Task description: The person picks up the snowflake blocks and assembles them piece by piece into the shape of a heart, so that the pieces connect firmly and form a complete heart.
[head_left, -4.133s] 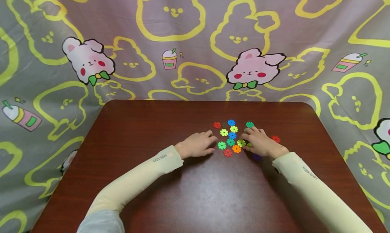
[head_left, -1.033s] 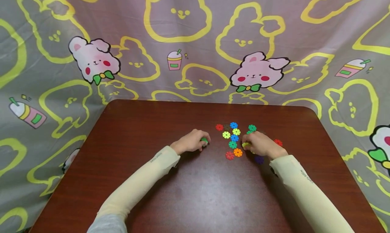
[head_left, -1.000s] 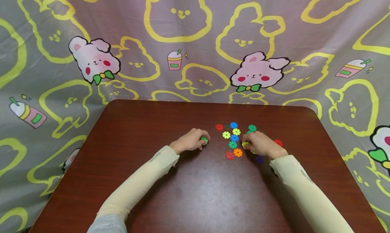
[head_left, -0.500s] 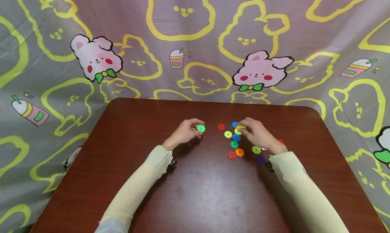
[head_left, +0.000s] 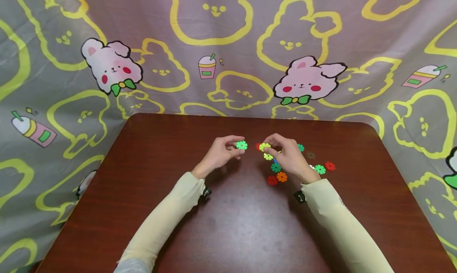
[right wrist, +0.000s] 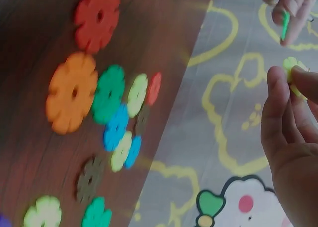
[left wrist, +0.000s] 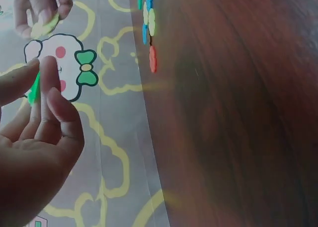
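Note:
My left hand (head_left: 217, 154) pinches a light green snowflake disc (head_left: 241, 145) between thumb and fingertips, above the table. Facing it, my right hand (head_left: 290, 156) pinches a yellow snowflake disc (head_left: 265, 147). A small gap separates the two discs, which are level with each other. In the left wrist view the green disc (left wrist: 34, 90) shows edge-on at the fingertips. Part of the yellow disc (right wrist: 293, 68) in the right wrist view is covered by the thumb. Beneath the right hand lie more discs, some of them hidden by it in the head view.
Loose discs lie flat on the brown table (head_left: 160, 146): an orange disc (head_left: 282, 177), a red disc (head_left: 272, 180) and a teal disc (head_left: 276, 167) nearer me, a green disc (head_left: 319, 169) and another red disc (head_left: 330, 166) to the right. A patterned curtain (head_left: 214, 94) hangs behind the table.
My left hand picked up the green disc and lifted it. My right hand took a yellow disc, raised it and carried it left, so the two discs now face each other closely.

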### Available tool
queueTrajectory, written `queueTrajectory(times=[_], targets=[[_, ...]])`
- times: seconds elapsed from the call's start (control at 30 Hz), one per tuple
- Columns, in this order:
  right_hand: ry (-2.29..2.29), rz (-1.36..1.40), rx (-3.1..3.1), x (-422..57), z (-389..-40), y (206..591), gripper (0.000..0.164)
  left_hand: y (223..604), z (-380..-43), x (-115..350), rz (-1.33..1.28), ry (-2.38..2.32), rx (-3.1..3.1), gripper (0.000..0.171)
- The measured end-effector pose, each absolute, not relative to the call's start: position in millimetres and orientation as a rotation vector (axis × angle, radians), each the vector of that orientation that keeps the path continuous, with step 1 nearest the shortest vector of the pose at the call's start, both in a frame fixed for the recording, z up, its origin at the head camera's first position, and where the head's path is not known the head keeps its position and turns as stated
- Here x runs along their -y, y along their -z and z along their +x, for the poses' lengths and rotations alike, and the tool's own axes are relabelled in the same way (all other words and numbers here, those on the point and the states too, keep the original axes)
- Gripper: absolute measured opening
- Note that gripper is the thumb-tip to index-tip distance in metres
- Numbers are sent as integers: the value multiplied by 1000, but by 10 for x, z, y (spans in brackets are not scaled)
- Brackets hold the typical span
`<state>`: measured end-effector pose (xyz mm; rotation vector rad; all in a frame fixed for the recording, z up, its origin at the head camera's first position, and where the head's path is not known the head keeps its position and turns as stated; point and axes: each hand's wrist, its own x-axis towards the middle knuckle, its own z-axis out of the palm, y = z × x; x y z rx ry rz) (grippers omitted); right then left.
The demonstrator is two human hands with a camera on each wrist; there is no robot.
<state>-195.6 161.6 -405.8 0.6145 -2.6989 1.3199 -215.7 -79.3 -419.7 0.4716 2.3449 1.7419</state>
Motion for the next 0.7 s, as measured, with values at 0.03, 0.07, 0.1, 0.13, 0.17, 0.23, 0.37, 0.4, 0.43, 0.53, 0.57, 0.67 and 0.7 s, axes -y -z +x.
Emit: queueTrajectory(times=[0.03, 0.07, 0.1, 0.13, 0.17, 0.23, 0.37, 0.4, 0.43, 0.53, 0.57, 0.67, 0.7], targets=[[-1333, 606, 2692, -1588, -1949, 4058, 15, 4192, -2153, 783, 476, -1765, -2337, 41], [-1348, 604, 2682, -1561, -1940, 4056, 14, 4183, -2146, 776, 482, -1786, -2330, 40], [-1355, 606, 2667, -1537, -1933, 4054, 14, 4177, -2142, 768, 486, -1805, -2324, 39], [-1360, 611, 2650, -1514, -1927, 4052, 14, 4168, -2137, 761, 490, -1823, -2314, 38], [-1364, 617, 2635, -1494, -1922, 4052, 14, 4159, -2130, 755, 496, -1836, -2306, 38], [-1361, 627, 2606, -1460, -1913, 4049, 14, 4139, -2118, 742, 504, -1855, -2298, 37], [-1360, 655, 2557, -1425, -1915, 4057, 13, 4110, -2093, 720, 517, -1868, -2297, 36], [-1362, 662, 2551, -1422, -1917, 4059, 13, 4104, -2088, 716, 521, -1872, -2294, 36], [-1362, 666, 2547, -1422, -1918, 4062, 13, 4101, -2084, 713, 524, -1874, -2292, 36], [-1363, 676, 2536, -1428, -1921, 4065, 13, 4092, -2078, 705, 531, -1880, -2275, 37], [-1367, 680, 2532, -1429, -1919, 4062, 13, 4091, -2077, 702, 535, -1884, -2265, 37], [-1374, 694, 2515, -1428, -1918, 4061, 14, 4090, -2070, 694, 538, -1879, -2259, 37], [-1377, 698, 2509, -1425, -1919, 4061, 14, 4090, -2067, 692, 540, -1874, -2261, 37]])
